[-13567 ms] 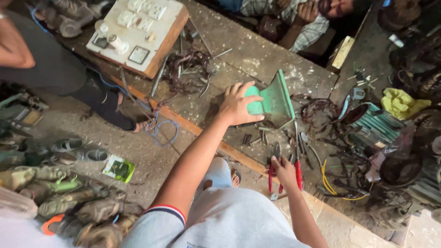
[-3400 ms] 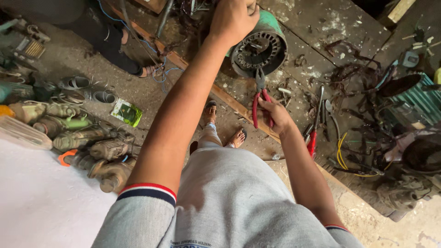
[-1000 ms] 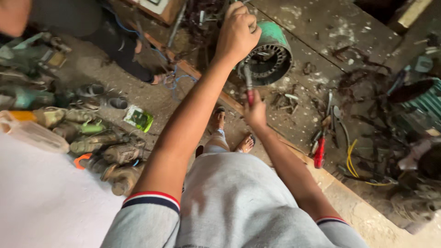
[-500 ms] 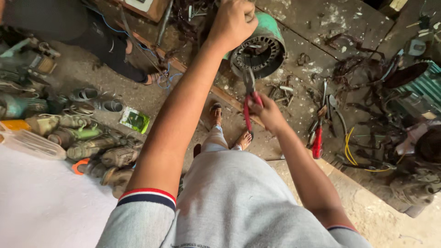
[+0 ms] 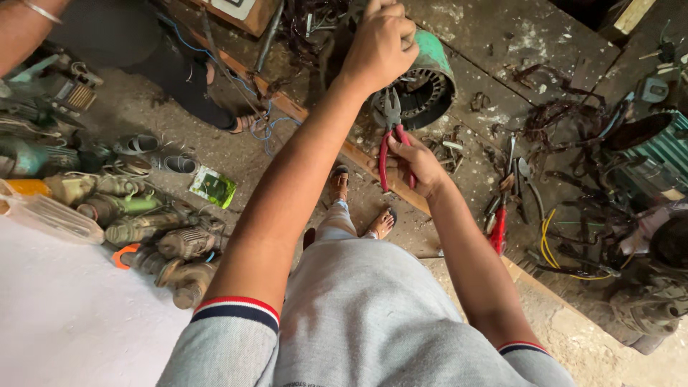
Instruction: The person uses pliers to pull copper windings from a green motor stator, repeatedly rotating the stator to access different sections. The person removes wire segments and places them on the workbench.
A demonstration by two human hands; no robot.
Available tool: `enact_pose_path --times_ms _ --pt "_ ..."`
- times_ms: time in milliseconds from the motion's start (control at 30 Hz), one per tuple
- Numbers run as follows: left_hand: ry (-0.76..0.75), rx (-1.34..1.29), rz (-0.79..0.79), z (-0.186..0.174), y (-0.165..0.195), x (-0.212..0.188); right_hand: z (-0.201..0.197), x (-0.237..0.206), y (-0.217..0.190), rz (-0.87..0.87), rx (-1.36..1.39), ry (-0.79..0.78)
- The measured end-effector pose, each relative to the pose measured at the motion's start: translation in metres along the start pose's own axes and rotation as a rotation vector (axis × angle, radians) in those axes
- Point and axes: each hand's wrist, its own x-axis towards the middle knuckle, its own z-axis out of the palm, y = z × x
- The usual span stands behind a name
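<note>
Change: since half a second ago the view sits a little closer, and the pliers stay at the motor's open end with both hands where they were.
Right hand: the right hand is curled tight around the red handles of the pliers, fingers pressed together.
Pliers: smooth red grips, dull grey metal head; long axis runs from about 6 o'clock at the handles to 12 o'clock at the jaws, nose pointing up at the motor's rim.
Left hand: the left hand is clenched over the top of the motor housing, fingers wrapped and pressing on it.
Motor housing: a round green-painted metal shell lying on its side, its dark open end with ribbed slots facing roughly 5 o'clock; it rests on the workbench, at 12 o'clock from the person.
Workbench: rough, stained wooden planks, littered with metal scraps.
Spare tools: more red-handled tools lie at 3 o'clock of the pliers, beside tangled dark wire.
Floor: old grimy motors are heaped at 9 o'clock.
</note>
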Motion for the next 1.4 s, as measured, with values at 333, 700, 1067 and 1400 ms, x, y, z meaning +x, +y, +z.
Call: enact_pose_path --times_ms 333,700,1067,1400 --pt "-0.109 -0.057 -0.107 0.007 0.0 0.008 0.002 -0.008 0.061 -0.536 -0.935 0.363" --pt "-0.124 -0.062 -0.039 0.004 -0.003 0.005 -0.028 -0.032 0.054 -0.12 -0.603 0.153" --pt "-0.089 -0.1 -0.002 -0.006 0.008 0.012 0.005 -0.005 0.0 0.003 -0.023 -0.028" --pt "-0.1 -0.013 0.0 -0.004 0.011 0.009 0.001 -0.001 0.02 0.004 -0.085 0.024"
